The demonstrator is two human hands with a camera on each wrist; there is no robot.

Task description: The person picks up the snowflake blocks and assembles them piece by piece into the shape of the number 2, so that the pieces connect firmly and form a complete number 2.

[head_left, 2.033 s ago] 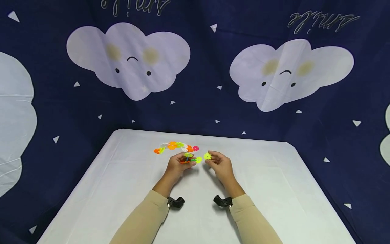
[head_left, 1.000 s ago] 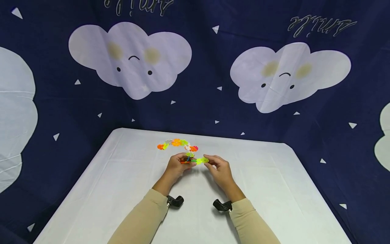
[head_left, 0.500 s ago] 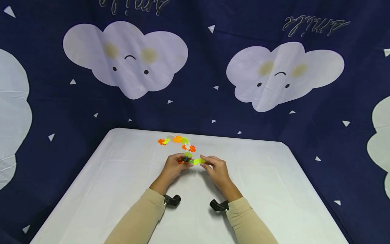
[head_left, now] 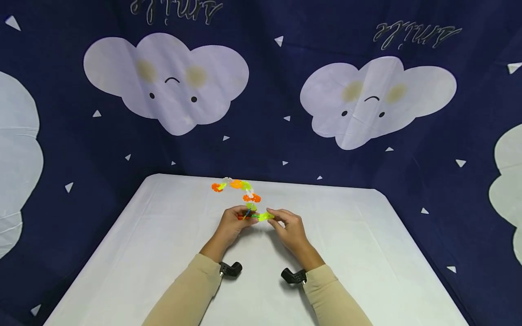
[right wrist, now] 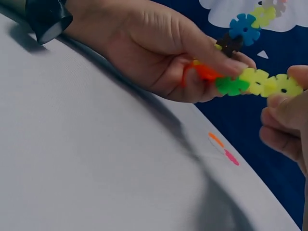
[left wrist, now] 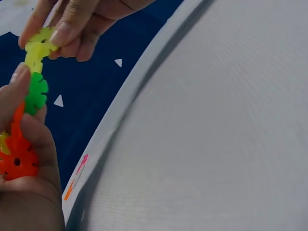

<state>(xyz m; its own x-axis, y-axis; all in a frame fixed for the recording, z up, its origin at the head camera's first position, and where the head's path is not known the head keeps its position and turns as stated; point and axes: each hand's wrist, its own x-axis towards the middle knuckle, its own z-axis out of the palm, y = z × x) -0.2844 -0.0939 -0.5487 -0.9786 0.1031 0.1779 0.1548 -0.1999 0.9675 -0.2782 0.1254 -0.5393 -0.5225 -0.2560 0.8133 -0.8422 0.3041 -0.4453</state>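
My left hand (head_left: 229, 225) grips a chain of flower-shaped interlocking plastic discs, its thumb by the green disc (right wrist: 232, 85) and its palm round an orange disc (left wrist: 18, 161). From that hand the chain curves upward through a blue disc (right wrist: 245, 30) and others to an orange disc (head_left: 217, 187) at its far end. My right hand (head_left: 290, 226) pinches a yellow disc (right wrist: 285, 87) between thumb and fingers. That disc's edge meets another yellow disc (right wrist: 256, 81), which is joined to the green one. Fingers partly hide both the held part and the end disc.
Both hands are above a white-covered table (head_left: 346, 253). Flat on it near its far edge lie a pink disc (right wrist: 231, 157) and an orange disc (right wrist: 216, 139). A dark blue cloth with clouds (head_left: 261, 149) hangs behind. Each wrist wears a black camera (head_left: 231, 269).
My right hand has moved left, bringing its yellow disc from apart to against the chain's yellow end. The chain's upper arc has tilted upward in view and now covers the loose pink disc.
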